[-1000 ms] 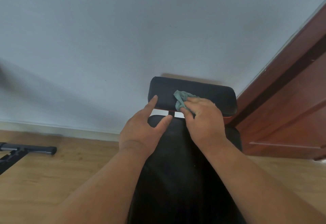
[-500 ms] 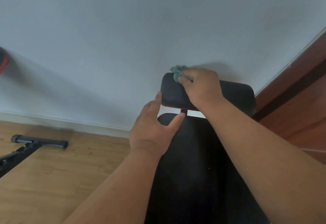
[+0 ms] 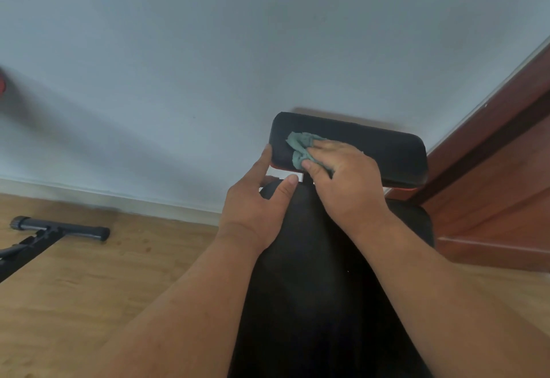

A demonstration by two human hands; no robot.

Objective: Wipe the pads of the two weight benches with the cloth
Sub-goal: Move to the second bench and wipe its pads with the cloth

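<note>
Right hand point(image 3: 342, 181) pressing the bunched green cloth point(image 3: 303, 148) onto the black head pad point(image 3: 387, 151), cloth poking out past its fingertips, left hand point(image 3: 256, 199) loosely spread, forefinger touching the pad's near-left edge, holding nothing

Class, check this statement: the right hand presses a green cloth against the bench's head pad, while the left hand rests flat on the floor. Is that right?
One detail is wrong. The head view shows the left hand steadying the head pad at its left end, not lying on the floor. The right hand does press the green cloth against it.
</note>
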